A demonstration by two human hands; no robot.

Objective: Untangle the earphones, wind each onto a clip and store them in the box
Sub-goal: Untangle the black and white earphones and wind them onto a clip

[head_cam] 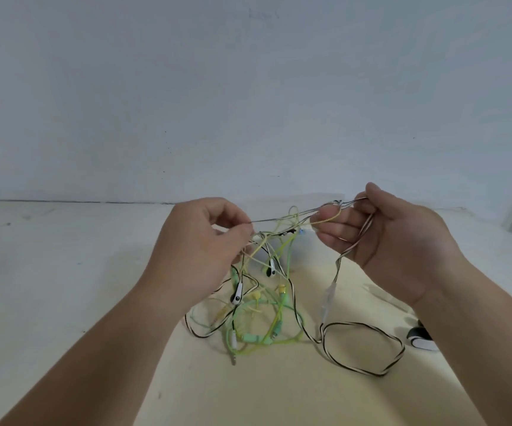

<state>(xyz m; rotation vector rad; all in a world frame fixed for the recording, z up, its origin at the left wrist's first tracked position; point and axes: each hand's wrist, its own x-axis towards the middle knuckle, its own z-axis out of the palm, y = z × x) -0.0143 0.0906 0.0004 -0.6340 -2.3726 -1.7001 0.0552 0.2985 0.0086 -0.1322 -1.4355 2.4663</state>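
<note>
**Item:** earphones point(261, 290), several sets in 1 tangle: a striped black-and-white cord point(337, 269), green cords point(279, 321) and yellow cords point(291, 215).

**Location:** the upper part is lifted between both hands. The lower part hangs down and pools on a cream sheet point(279, 395) over the desk point(64, 272). 2 white earbuds point(237, 295) dangle in the knot. A loop of the striped cord lies free on the sheet to the right.

**Progress:** early, by the look of it.
- Untangling is under way, and only the striped cord's tail seems partly clear.
- The green and yellow cords are knotted together.
- No set is wound.
- No box is in view.
- A small black-and-white object point(420, 339) lies at the right edge; whether it is a clip I cannot tell.
- Left to do: separating the sets, winding each one, and storing them all.

**Left hand point(199, 247):** fingers curled, with thumb and forefinger pinching thin strands at the top of the knot. 1 dark strand runs taut from the pinch across to the other hand.

**Right hand point(387, 241):** palm turned inward and fingers half curled. Striped and yellow strands are hooked over the forefinger with the thumb above them. The striped cord runs down past the palm to its inline remote point(328, 298).
</note>
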